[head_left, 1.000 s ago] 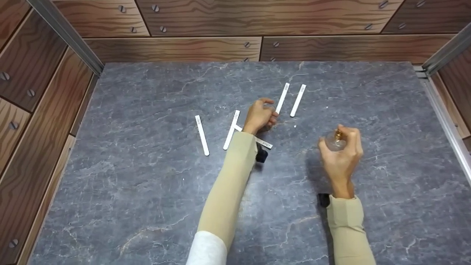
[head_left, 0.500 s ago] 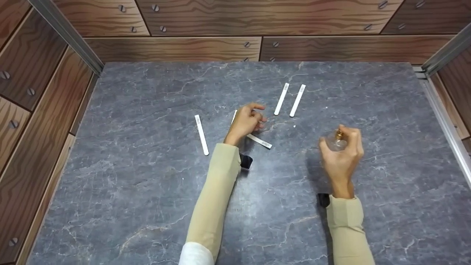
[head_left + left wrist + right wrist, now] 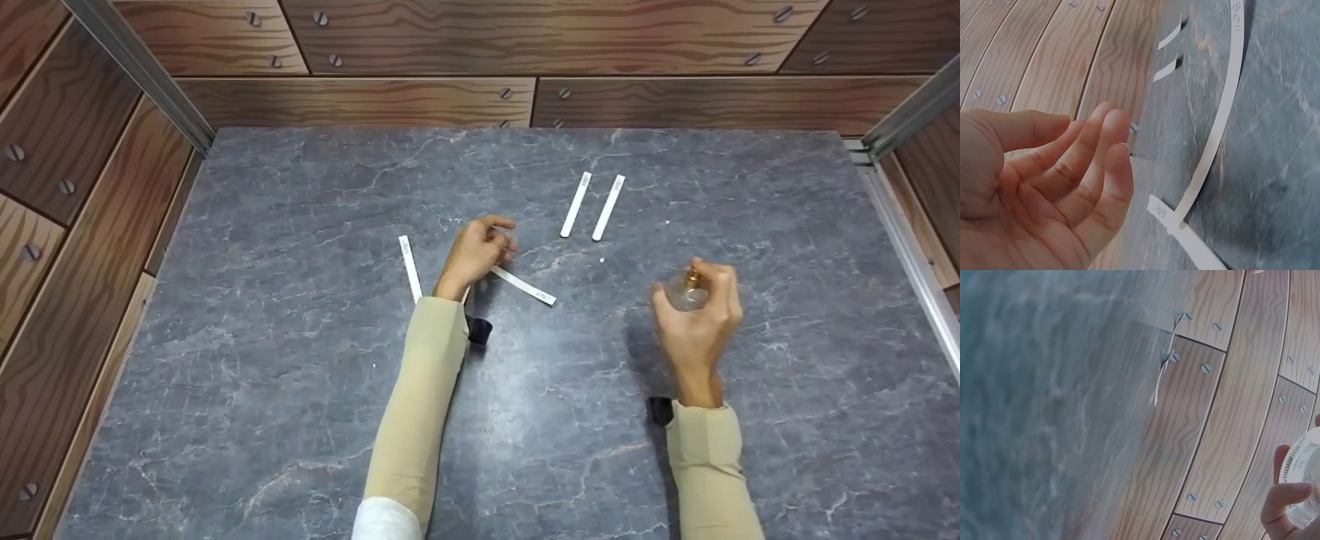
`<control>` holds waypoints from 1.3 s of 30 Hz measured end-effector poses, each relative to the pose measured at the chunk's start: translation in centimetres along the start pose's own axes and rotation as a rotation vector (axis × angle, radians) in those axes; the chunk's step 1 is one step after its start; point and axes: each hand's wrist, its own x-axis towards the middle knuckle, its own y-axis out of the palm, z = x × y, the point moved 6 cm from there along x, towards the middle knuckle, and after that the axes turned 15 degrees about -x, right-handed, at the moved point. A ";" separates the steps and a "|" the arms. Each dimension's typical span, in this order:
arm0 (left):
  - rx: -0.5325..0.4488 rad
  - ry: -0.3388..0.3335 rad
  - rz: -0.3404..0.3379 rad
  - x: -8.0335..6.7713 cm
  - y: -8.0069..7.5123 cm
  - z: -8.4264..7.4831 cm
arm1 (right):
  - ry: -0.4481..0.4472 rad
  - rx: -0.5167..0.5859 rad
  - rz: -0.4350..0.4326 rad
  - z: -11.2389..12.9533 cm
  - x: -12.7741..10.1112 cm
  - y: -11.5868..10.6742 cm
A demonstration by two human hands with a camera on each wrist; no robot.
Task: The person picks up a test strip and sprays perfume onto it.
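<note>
My right hand (image 3: 699,322) holds a clear round perfume bottle (image 3: 686,300) with a gold sprayer above the table, index finger at the gold top. In the right wrist view the ridged clear bottle (image 3: 1300,472) shows only partly. My left hand (image 3: 474,251), fingers loosely bent and holding nothing, hovers over white paper test strips. One slanted strip (image 3: 525,287) lies just right of it, with handwriting on its end. Another strip (image 3: 409,262) lies to its left, partly behind the sleeve. The left forearm hides most of a third strip, which the slanted strip touches in the left wrist view.
Two more labelled strips, a left one (image 3: 576,205) and a right one (image 3: 608,208), lie side by side towards the back. Small white specks (image 3: 601,260) dot the grey marbled table (image 3: 262,360). Wood-patterned panels (image 3: 420,37) wall in the back and sides.
My left hand has drawn back leftwards from near the two rear strips to over the middle ones. The right hand with the bottle has stayed put.
</note>
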 end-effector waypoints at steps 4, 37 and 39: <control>0.021 0.008 -0.007 0.2 -0.5 -0.2 | -0.002 -0.002 0.003 0.0 -0.1 0.0; 0.212 -0.018 0.075 2.0 -2.3 1.3 | -0.001 0.021 0.007 0.0 -0.1 0.0; 0.220 -0.013 0.074 2.1 -2.4 1.2 | -0.001 0.016 0.012 0.1 0.0 -0.1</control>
